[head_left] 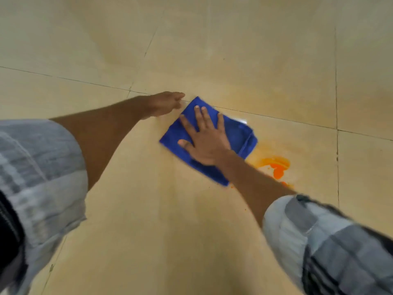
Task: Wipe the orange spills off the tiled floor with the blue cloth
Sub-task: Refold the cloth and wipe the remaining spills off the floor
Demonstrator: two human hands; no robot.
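On the beige tiled floor (148,231), nearest the camera, two forearms in rolled-up grey checked sleeves (331,241) reached forward. The right forearm crossed over part of the orange spill (276,166), hiding its near edge; bright orange pooled at its centre, with a paler smear around it. Just beyond, touching the spill's left edge, lay the folded blue cloth (236,133). The right hand (205,139) pressed flat on it, fingers spread and straight, gripping nothing. Farther left, the left hand (164,103) rested on the floor beside the cloth's far corner, fingers extended, near a dark grout line (297,121).
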